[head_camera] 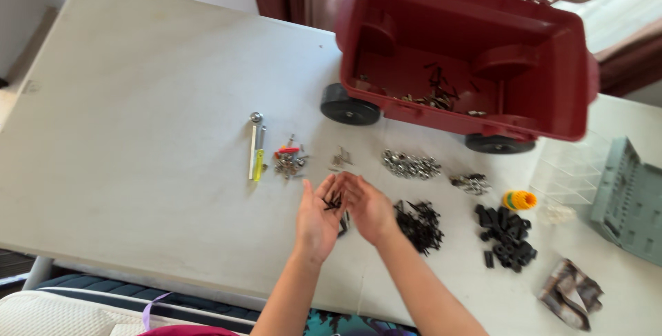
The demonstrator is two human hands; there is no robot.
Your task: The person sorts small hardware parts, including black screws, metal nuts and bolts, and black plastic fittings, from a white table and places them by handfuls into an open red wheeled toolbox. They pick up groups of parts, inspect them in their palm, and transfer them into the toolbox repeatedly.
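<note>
1. Near the front edge of the tabletop [138,191], the left hand [318,220] lies palm up, its grip loose, cupping small black screws [334,202].
2. Touching it on the right, the right hand [369,206] picks at them with its fingertips.
3. A black pile [420,224] lies just right of that hand; a red bin [469,53] sits far back.

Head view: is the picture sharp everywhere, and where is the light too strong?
Head view: the hands, left hand and right hand, and the black screws are slightly soft; daylight at the upper right washes out the area behind the red toolbox; the white table is evenly lit, with soft shadows.
</note>
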